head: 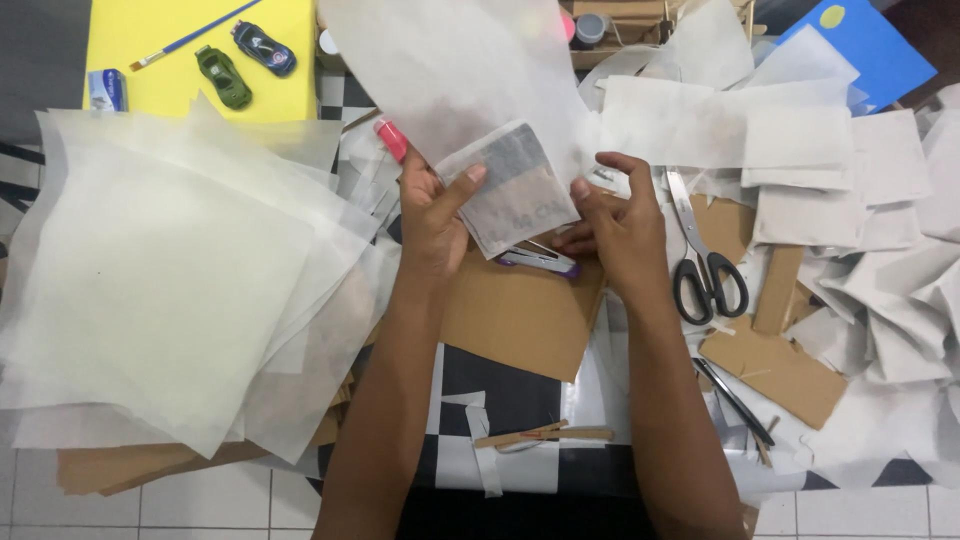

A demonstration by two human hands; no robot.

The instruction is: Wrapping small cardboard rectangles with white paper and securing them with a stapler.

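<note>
Both of my hands hold a small flat piece wrapped in thin white paper, its dark inside showing through. My left hand pinches its left edge with the thumb on top. My right hand grips its right lower corner. A large sheet of the same translucent paper rises from the piece toward the top of the view. Under my hands lie a brown cardboard sheet and a purple-and-white cutter.
A thick stack of white paper sheets fills the left. Black-handled scissors lie right of my hand, among cardboard offcuts and paper scraps. A yellow board at the back holds two toy cars and a paintbrush.
</note>
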